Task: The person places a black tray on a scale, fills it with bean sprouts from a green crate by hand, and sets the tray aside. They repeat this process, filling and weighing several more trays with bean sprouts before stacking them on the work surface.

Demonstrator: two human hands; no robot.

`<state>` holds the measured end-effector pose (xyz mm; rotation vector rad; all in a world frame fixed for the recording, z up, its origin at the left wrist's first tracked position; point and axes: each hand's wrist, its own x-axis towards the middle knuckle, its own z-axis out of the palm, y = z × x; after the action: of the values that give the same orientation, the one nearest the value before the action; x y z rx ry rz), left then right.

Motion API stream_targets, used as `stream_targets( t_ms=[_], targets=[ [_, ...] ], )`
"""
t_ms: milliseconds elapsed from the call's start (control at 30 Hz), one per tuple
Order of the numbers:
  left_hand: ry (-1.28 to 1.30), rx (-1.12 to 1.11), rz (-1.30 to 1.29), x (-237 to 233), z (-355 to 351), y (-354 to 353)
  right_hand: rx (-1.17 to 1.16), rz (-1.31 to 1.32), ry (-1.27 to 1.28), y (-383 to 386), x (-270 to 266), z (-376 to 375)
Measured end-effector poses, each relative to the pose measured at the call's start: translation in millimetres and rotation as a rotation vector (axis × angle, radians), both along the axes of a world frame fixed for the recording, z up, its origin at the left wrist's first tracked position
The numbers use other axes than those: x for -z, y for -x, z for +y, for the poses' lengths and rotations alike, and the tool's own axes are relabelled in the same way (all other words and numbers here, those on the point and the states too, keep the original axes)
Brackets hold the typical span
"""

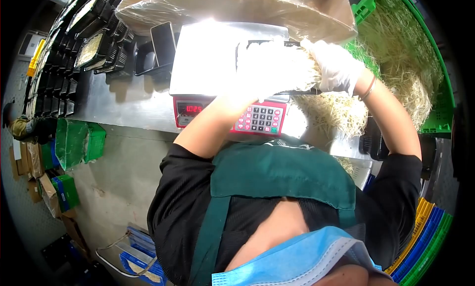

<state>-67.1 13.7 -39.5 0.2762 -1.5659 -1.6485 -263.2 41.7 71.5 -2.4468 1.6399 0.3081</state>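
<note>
Both my hands wear white gloves and are over a digital scale [267, 119] with a red front and lit red digits. My left hand [250, 71], washed out by glare, curls round the left side of a clump of pale sprouts [308, 71]. At the clump's right end, my right hand [336, 66] presses with its fingers bent over the strands. Under the sprouts, the dark edge of a black tray [309, 92] shows on the scale's pan [198, 58]. Glare hides where sprouts, left glove and tray meet.
More sprouts [341, 115] lie heaped right of the scale, below a green crate [435, 63] full of them. Black trays [146, 58] stand at left, beside stacked filled trays [91, 51]. A plastic-lined box [237, 9] stands behind the scale. Green bins [74, 142] sit on the floor.
</note>
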Motion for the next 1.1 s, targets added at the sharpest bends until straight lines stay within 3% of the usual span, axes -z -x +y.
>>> stream_targets(
  t_ms=[33,100,167,200,233,300,367,433,500,567,633,700,767,833,867,900,933,967,1033,1100],
  targets=[
    [-0.005,0.003,0.001,-15,1,-1,0.048,-0.065,-0.017,7,8,2],
    [0.989,-0.357,-1.089,-41,-1,-2,0.022,-0.061,0.049,13,23,7],
    [0.993,-0.366,-1.091,-37,-2,-1,0.034,-0.316,0.146,11,25,15],
    [0.998,-0.379,-1.095,-34,-3,-1,-0.087,-0.447,0.270,8,28,17],
    [0.991,-0.380,-1.101,-29,-6,-1,-0.092,-0.451,0.264,8,29,14],
    [1.099,-0.444,-1.017,-27,-8,0,0.145,-0.224,0.121,4,27,9],
    [1.021,-0.385,-1.126,-33,-8,3,0.067,-0.170,0.152,4,21,2],
    [0.939,-0.330,-1.230,-41,-7,5,0.174,0.040,-0.186,-10,-13,-4],
    [0.870,-0.286,-1.291,-45,-6,5,-0.079,-0.206,-0.174,32,8,-12],
    [0.887,-0.268,-1.231,-39,-11,3,-0.026,-0.591,-0.187,65,16,0],
    [0.889,-0.248,-1.174,-47,-8,2,0.292,-0.594,-0.194,66,-13,23],
    [0.759,-0.112,-1.272,-76,-3,7,0.452,-0.976,-0.333,97,-23,27],
    [0.749,-0.048,-1.336,-81,2,3,0.562,-1.045,-0.198,110,-35,31],
    [1.028,-0.485,-1.094,-59,7,-11,0.433,-1.228,-0.162,100,-41,29],
    [1.028,-0.484,-1.100,-54,5,-21,0.426,-1.187,-0.146,88,-45,29],
    [1.059,-0.499,-0.866,-54,3,-34,0.428,-1.195,-0.146,63,-43,23],
    [1.080,-0.503,-0.629,-53,0,-42,0.309,-1.057,-0.078,40,-37,16],
    [1.080,-0.493,-0.629,-47,5,-46,0.193,-0.913,-0.017,27,-27,9],
    [-0.165,-0.289,-0.207,-39,19,-55,-0.058,-0.880,-0.074,18,24,-15],
    [-0.449,-0.268,-0.058,-34,27,-54,-0.327,-0.518,0.267,-4,15,-11]
  ],
)
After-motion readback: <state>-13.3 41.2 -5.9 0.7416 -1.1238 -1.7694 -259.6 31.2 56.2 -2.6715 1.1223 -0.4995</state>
